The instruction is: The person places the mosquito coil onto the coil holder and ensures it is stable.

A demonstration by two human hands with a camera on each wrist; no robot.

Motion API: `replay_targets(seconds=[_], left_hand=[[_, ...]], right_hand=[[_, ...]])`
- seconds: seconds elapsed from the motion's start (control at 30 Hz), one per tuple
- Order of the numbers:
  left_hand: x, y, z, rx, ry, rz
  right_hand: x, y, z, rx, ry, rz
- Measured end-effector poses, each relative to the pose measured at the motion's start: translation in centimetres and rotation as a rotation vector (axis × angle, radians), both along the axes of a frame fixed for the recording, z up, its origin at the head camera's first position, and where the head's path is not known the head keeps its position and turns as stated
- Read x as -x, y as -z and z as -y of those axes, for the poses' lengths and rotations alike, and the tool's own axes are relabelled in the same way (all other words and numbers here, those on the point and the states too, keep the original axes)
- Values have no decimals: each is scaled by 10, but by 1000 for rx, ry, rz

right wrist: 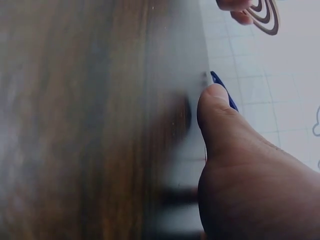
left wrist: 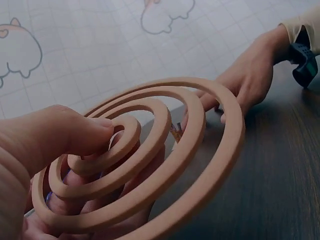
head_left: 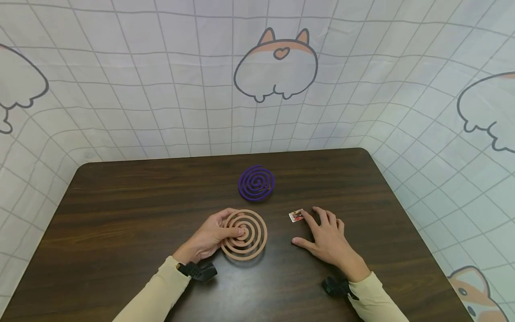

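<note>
1 flat lt-brn spiral (left wrist: 161,129)

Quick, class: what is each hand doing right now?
Left hand: closed, holding the tan spiral.
Right hand: open, at the edge of the small card.

Left sleeve (head_left: 154,295) and right sleeve (head_left: 375,298): long, plain, pale yellow — left wrist unit (head_left: 200,271) and right wrist unit (head_left: 335,286): black, compact, strap-mounted.
</note>
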State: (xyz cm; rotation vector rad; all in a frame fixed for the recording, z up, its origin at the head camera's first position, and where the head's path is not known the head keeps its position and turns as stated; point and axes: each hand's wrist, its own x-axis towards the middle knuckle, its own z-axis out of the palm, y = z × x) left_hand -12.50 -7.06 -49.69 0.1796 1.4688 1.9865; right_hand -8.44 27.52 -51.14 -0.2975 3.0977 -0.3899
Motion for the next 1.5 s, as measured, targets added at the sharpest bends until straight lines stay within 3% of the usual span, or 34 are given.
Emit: replay_targets(seconds=[0.6,1.13,1.5], left_hand=[[7,5,-12,95,-72,-11],[12,6,-24,126,-88,-8],[15,5,-32,151,-93,-45]], right_hand=[[0,1,4,8,-10,2],[-1,0,8,15,-19,-6],[-3,-3,10,19,-23,12]])
